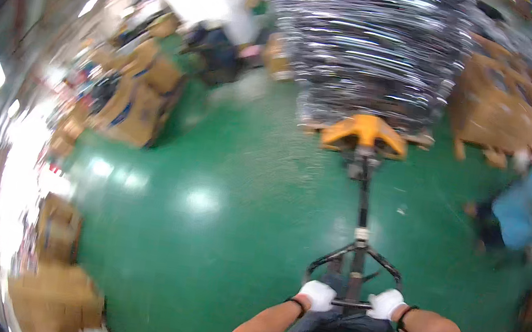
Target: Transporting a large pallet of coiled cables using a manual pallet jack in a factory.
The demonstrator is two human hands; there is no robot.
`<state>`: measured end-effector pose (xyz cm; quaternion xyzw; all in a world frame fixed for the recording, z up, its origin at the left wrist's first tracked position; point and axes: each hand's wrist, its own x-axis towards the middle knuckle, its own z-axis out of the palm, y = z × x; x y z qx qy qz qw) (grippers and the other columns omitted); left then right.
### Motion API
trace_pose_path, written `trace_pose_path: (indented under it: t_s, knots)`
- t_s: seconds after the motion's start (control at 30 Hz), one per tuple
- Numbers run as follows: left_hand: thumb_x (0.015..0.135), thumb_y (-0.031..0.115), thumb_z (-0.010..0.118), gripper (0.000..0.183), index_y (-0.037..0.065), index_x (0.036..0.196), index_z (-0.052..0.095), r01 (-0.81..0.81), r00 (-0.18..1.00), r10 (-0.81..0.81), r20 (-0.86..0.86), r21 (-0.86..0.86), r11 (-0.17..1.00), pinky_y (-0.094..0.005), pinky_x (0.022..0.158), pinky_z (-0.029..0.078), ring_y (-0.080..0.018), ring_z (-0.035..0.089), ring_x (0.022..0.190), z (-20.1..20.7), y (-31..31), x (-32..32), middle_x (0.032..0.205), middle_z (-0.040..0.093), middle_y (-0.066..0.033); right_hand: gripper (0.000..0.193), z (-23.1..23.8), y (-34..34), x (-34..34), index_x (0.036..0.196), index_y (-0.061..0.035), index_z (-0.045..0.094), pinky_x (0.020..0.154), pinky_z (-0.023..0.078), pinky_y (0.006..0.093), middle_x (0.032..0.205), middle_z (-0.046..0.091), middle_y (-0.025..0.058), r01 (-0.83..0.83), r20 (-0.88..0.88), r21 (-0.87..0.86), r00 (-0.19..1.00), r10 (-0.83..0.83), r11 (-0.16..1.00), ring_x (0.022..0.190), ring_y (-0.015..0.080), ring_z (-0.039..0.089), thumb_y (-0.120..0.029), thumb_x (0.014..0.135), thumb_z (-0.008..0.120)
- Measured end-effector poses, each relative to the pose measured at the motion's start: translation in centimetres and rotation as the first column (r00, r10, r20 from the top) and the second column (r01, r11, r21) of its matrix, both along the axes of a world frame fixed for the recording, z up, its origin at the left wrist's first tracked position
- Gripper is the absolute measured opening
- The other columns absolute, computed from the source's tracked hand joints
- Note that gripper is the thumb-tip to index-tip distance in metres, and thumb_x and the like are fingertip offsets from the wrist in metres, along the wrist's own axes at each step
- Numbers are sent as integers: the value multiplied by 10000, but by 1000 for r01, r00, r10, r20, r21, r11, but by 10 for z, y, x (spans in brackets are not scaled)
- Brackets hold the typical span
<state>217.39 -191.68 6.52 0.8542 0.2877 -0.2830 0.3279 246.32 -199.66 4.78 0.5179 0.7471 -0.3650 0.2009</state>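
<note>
White-gloved, the left hand (317, 295) and right hand (386, 303) are each closed around the pallet jack handle (355, 265); its yellow base (364, 132) sits under the wrapped pallet load (369, 45) ahead on the green floor (217, 227).

Both forearms extend forward from the near edge. The left hand (317, 295) and right hand (386, 303), white-gloved, are clenched side by side.

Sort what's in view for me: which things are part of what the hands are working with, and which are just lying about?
In hand:
- left hand and right hand, both white-gloved, gripping the pallet jack handle
- yellow pallet jack
- tall wrapped stack sitting on it

Lying about:
- cardboard boxes at left
- cardboard boxes at right
- box at lower left
- person in blue, blurred, on the green floor
</note>
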Motion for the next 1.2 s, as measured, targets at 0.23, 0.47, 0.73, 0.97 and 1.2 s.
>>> trace_pose_path:
  t_s: [0.23,0.47,0.73,0.97,1.2]
  knots:
    - [768,349,758,264,102,822,834,-181,955,62,292,403,897,-499,756,619,-398,778,817,107,98,46,849,789,-181,384,98,72,50,837,-82,734,747,605,530,743,737,195,221,21,455,966,-258,862,735,441,744,-452,766,808]
    - [748,375,770,248,128,761,758,-354,874,92,477,495,794,-519,657,574,-394,730,693,137,142,63,708,718,-154,305,135,134,73,715,-65,692,674,581,533,681,693,217,228,-82,587,971,-223,777,680,448,718,-337,710,829]
    - [845,481,761,343,151,905,691,-256,883,16,469,453,854,-477,660,536,-335,716,665,78,79,36,679,704,-83,381,85,67,57,691,-151,662,608,514,517,574,626,119,97,-101,535,994,-50,839,563,368,660,-507,688,799]
    - [848,467,782,340,146,802,679,-152,943,31,331,349,925,-469,638,547,-325,729,643,20,31,20,664,713,-71,449,46,36,39,975,-110,741,716,580,553,745,740,174,7,-81,77,997,-1,997,764,408,755,-545,873,705]
    - [910,486,708,364,126,965,719,-53,991,28,127,198,979,-528,716,589,-384,770,776,-23,3,12,808,780,-136,426,-8,9,26,1021,-144,772,778,600,529,798,771,154,-38,-11,42,999,39,998,819,398,774,-532,866,686]
